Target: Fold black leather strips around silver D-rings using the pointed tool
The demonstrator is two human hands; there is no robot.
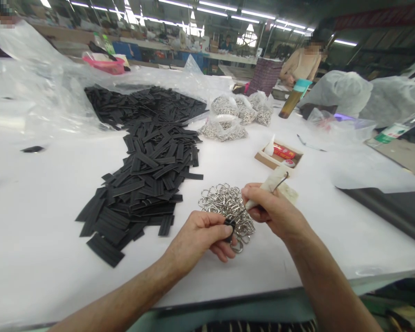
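My left hand [204, 233] is closed, pinching a small folded black strap piece [229, 229] between thumb and fingers. In my right hand [268, 207] is a thin tool with a pale, wrapped-looking handle [257, 197]; its narrow tip reaches down toward the strap piece, and whether they touch I cannot tell. Under and behind both hands lies a pile of silver metal rings [221, 198]. Whether a ring sits inside the folded strap is hidden by my fingers. To the left spreads a large heap of flat black strap pieces [148, 170].
Behind the rings is a small cardboard box [268, 160] holding a red tube [284, 151]. Farther back stand clear bags of metal rings [224, 128] and a bottle of brown liquid [293, 101]. Plastic sheeting [51, 87] covers the left; another person [302, 62] stands across the table.
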